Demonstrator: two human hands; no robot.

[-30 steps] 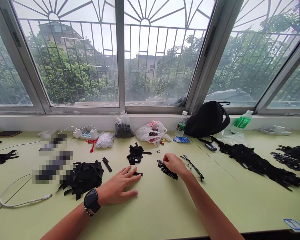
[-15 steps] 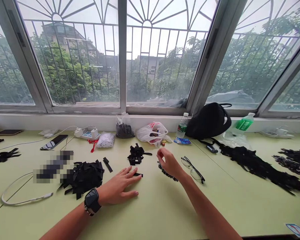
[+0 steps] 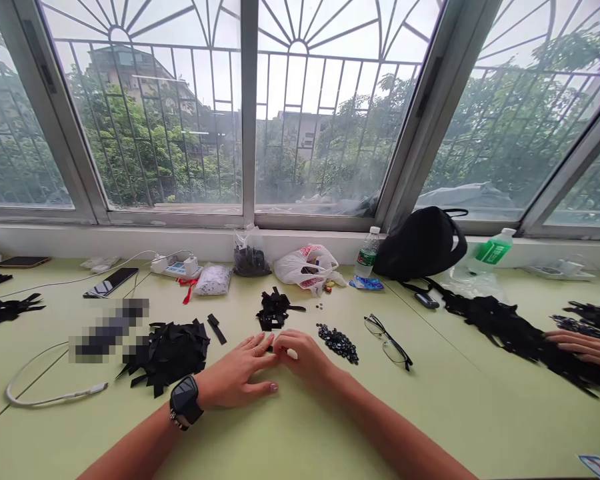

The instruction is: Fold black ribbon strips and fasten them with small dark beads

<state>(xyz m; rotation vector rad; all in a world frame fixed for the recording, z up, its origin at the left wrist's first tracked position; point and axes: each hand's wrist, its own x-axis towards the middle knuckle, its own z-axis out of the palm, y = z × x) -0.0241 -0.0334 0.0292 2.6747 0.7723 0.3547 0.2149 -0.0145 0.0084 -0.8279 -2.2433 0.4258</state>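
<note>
My left hand [image 3: 235, 371] lies flat on the light green table [image 3: 290, 427], fingers apart, its fingertips on a short black strip [image 3: 271, 348]. My right hand [image 3: 300, 353] meets those fingertips with its fingers closed together, hiding whatever is between them. Just right of it lies a heap of small black beads [image 3: 337, 343]. A loose pile of black fabric strips [image 3: 169, 353] sits left of my left hand. A smaller cluster of black pieces [image 3: 274, 311] lies ahead of my hands.
Eyeglasses [image 3: 387, 341] lie right of the beads. At the right, a co-worker's hand [image 3: 587, 349] rests on long black beaded trim [image 3: 510, 331]. Along the window stand plastic bags [image 3: 305, 264], a water bottle [image 3: 367, 252] and a black bag [image 3: 420, 244]. A white cable [image 3: 35, 373] curves at the left.
My right hand has moved left from the bead heap to my left fingertips, uncovering the heap. The co-worker's hand has come further into view at the right.
</note>
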